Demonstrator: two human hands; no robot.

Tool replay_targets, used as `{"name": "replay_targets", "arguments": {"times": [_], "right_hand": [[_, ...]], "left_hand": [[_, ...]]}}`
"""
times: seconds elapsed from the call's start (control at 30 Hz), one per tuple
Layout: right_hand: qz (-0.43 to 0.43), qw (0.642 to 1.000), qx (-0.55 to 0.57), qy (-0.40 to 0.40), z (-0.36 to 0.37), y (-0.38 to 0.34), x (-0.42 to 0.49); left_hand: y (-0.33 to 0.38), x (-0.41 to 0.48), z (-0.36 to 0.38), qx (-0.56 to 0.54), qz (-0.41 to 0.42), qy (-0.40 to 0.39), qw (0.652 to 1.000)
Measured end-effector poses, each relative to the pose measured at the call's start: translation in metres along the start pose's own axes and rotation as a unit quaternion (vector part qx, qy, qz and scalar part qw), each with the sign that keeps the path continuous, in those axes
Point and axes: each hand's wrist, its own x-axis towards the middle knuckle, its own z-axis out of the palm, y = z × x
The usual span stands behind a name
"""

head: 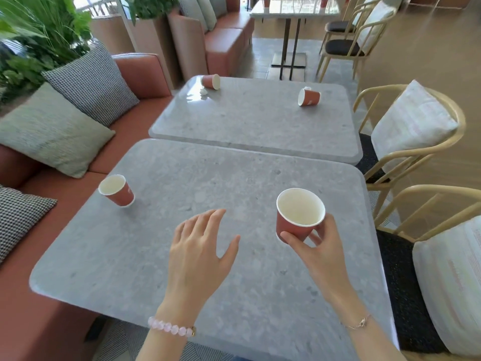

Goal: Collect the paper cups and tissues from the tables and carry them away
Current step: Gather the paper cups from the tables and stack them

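Tabletop [145, 259]: right hand [321, 252] holds cup [291, 226], apparently empty.

I see my right hand [320, 246] gripping a cup [299, 214] above the table [182, 256]; my left hand [200, 246] hovers open.

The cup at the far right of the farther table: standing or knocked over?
Knocked over. The cup lies on its side on the farther table, its white open mouth facing left.

Held cup [299, 212], standing cup [118, 191], toppled cup [211, 81], second toppled cup [309, 97]
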Motion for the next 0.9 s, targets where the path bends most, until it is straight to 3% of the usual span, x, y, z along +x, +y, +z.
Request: {"name": "replay_targets", "arguments": {"times": [0.53, 0.9], "right_hand": [[-0.027, 0.99, 0.019, -0.137, 0.077, -0.014, -0.005], [-0.027, 0.987, -0.007, -0.16, 0.194, -0.012, -0.009]], "left_hand": [[-0.048, -0.037, -0.041, 0.038, -0.11, 0.073, 0.991], [-0.164, -0.041, -0.055, 0.025, -0.139, 0.068, 0.988]]}}
